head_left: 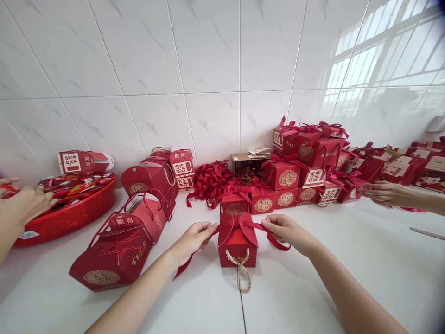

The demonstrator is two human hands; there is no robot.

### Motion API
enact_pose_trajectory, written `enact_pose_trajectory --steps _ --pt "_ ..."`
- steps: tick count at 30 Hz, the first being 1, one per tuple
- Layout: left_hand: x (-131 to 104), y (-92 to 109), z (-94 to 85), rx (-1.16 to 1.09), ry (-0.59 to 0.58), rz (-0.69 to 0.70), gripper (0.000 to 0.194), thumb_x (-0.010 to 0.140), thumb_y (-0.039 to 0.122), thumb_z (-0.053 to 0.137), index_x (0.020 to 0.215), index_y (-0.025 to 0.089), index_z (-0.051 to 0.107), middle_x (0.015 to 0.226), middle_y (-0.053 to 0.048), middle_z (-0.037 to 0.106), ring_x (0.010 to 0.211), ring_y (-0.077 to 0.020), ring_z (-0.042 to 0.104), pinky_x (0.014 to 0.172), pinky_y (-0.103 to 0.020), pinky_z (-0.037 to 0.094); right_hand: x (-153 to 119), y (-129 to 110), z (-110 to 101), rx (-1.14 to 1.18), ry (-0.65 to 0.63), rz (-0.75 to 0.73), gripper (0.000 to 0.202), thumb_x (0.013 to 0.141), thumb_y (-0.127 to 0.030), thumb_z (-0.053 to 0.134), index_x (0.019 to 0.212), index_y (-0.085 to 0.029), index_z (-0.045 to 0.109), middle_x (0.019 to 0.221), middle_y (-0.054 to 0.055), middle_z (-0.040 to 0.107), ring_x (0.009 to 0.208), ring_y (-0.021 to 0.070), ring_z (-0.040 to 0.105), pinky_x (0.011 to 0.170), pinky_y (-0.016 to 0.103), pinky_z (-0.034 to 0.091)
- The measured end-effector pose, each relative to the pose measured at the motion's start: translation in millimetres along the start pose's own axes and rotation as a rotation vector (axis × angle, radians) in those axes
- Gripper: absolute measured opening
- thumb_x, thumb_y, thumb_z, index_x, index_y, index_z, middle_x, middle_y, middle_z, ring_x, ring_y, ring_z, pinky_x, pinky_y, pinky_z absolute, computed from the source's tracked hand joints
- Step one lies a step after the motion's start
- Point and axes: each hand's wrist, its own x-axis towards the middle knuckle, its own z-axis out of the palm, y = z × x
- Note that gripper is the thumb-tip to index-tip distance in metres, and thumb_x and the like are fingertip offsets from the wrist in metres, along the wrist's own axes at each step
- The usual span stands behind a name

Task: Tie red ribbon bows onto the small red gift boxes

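Observation:
A small red gift box (238, 246) with folded top flaps and a twisted gold cord handle (244, 280) stands upright on the white table in front of me. A dark red ribbon (255, 225) runs through its top, one end out to each side. My left hand (196, 235) pinches the ribbon's left part, its tail hanging down to the table. On the other side, my right hand (285, 231) pinches the right part, with a loop drooping below the fingers. Both hands are level with the box's flaps, a little apart from it.
Red boxes (111, 260) with rope handles stand at left, near a red basin (69, 218) of wrapped packets. Behind are a ribbon heap (212, 181) and stacked tied boxes (306, 153). Other people's hands reach in at left (24, 204) and right (389, 192). A metal blade (427, 233) lies at right.

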Motion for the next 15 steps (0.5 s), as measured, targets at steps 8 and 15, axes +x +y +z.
enact_pose_trajectory --steps 8,15 --pt "2 -8 -9.3 0.145 0.021 0.009 0.049 0.07 0.063 0.06 0.063 0.021 0.036 0.053 0.01 0.024 0.047 -0.0077 0.019 0.044 -0.021 0.013 8 12 -2 -0.181 0.096 -0.007 0.051 0.072 -0.067 0.057 0.066 -0.017 0.047 0.056 -0.007 0.034 0.047 0.0056 0.024 0.044 0.021 0.017" --pt "-4 -3 -18.4 0.389 0.304 0.094 0.046 0.076 0.063 0.048 0.062 0.022 0.035 0.06 0.005 0.037 0.058 -0.0136 0.038 0.054 -0.024 0.028 5 8 -6 -0.38 0.434 -0.146 0.046 0.08 -0.066 0.047 0.073 -0.02 0.047 0.077 0.002 0.054 0.072 0.0161 0.052 0.062 0.027 0.041"
